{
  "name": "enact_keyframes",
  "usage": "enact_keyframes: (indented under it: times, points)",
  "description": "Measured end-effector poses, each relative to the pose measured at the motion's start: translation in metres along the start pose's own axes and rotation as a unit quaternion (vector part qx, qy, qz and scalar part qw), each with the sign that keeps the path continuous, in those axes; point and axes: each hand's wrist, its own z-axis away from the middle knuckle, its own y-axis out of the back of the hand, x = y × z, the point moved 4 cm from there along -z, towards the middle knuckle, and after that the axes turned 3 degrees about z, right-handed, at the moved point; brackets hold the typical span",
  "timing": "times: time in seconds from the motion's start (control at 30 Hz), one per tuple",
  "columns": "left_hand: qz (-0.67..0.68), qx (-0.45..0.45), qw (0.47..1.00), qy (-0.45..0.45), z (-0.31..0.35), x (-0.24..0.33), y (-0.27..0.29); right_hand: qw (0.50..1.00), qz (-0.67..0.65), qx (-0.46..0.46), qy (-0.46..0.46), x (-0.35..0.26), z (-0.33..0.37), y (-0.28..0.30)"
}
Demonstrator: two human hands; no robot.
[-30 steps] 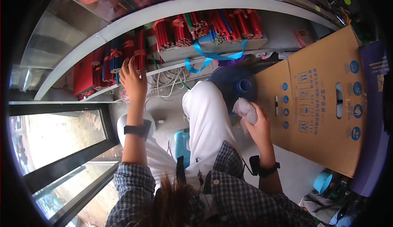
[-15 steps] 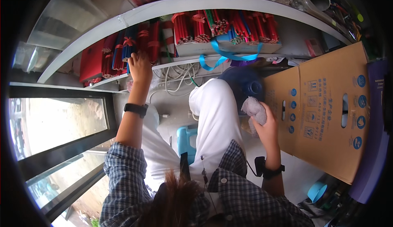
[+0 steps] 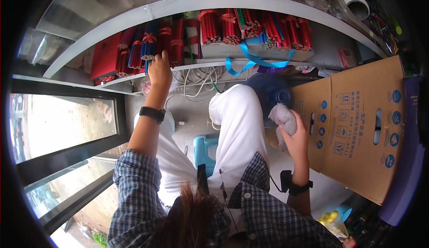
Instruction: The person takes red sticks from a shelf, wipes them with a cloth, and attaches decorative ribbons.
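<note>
Since a second ago, the left hand (image 3: pixel 159 70) has risen along the white shelf (image 3: pixel 134 73) and now rests its fingers on the bundles of red and blue rods (image 3: pixel 147 46) stacked there; whether it grips one cannot be told. Right of that shelf and lower, the right hand (image 3: pixel 296 136) stays clenched around a grey cloth (image 3: pixel 283 116), held just beside the brown cardboard box (image 3: pixel 357 127) and in front of a blue water jug (image 3: pixel 268 93).

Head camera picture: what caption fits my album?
Left hand reaching bundled rods on shelf, right hand holding grey rag.
</note>
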Motion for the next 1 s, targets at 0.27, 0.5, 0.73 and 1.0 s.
enact_keyframes:
  times: [0.27, 0.5, 0.73, 1.0]
  points:
    - [-0.02, -0.049, 0.997, 0.05, 0.002, -0.01, 0.003, 1.0, -0.018, 0.009, -0.002, 0.001, 0.001, 0.003]
    - [0.053, -0.04, 0.989, 0.133, 0.032, -0.022, 0.035, 0.999, -0.033, 0.001, 0.006, -0.006, -0.002, -0.002]
    - [0.165, -0.043, 0.961, 0.216, 0.097, -0.032, 0.09, 0.929, -0.359, -0.02, -0.086, -0.024, -0.011, -0.032]
    - [0.443, -0.127, 0.876, 0.141, 0.145, 0.041, 0.124, 0.61, -0.712, -0.265, -0.224, -0.114, -0.023, -0.127]
